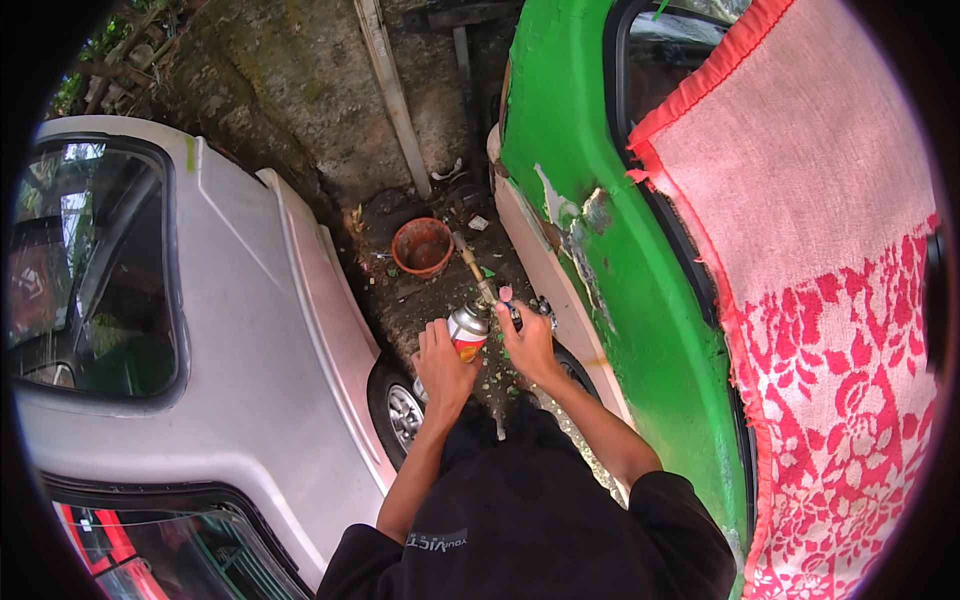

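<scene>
My left hand (445, 362) is wrapped around the canister of a gas torch (468, 325), a silver-topped can with a red and yellow label. Its brass-coloured nozzle (473, 262) points away from me, up and slightly left. Close beside the torch head, my right hand (530, 342) has its fingers closed. A small pinkish piece (505, 293) shows at its fingertips; I cannot make out what it is. No flame is visible at the nozzle. Right of my hands stands a green car (640, 300), its paint peeled into a grey, flaking patch (580, 235).
A silver-white car (260, 330) with a dark wheel (400, 410) stands close on the left. A terracotta pot (422, 248) sits on the littered ground ahead. A wooden post (395, 100) leans by the wall. A pink-and-red towel (800, 250) drapes over the green car.
</scene>
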Motion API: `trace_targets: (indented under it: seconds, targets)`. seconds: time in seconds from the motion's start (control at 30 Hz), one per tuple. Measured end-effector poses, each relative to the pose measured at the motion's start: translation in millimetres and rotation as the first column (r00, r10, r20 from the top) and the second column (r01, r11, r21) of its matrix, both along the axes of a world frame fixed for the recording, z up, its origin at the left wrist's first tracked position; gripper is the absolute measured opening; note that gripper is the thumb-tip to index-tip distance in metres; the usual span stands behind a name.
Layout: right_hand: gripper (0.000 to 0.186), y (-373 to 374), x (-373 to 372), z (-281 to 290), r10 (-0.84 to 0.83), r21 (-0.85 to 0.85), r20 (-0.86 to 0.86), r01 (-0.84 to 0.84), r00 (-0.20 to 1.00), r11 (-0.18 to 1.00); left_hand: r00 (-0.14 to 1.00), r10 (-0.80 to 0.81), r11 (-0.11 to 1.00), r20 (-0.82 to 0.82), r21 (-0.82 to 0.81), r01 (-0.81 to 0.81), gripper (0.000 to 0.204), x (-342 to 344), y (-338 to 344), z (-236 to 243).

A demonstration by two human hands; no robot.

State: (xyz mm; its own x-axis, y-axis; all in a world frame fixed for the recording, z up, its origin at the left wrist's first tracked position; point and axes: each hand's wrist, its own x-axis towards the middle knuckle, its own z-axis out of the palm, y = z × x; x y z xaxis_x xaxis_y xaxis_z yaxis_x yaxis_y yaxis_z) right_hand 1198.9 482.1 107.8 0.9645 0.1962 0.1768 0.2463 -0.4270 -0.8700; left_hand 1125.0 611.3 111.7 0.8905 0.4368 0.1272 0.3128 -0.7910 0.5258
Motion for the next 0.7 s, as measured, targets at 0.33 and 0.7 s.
trace_targets:
  seconds: [0.33, 0.7]
  targets:
    - [0.037, -1, -6, -7, -0.018, 0.041, -0.083, 0.022, 0.996, 0.999, 1.0, -0.02, 0.999, 0.022, -0.048, 0.021, 0.063, -3, 0, -10]
    - [0.04, 6, -10, -5, 0.026, -0.006, 0.062, -0.026, 0.998, 1.0, 0.999, -0.006, 0.995, 0.04, -0.097, 0.01, 0.068, -10, 9, -21]
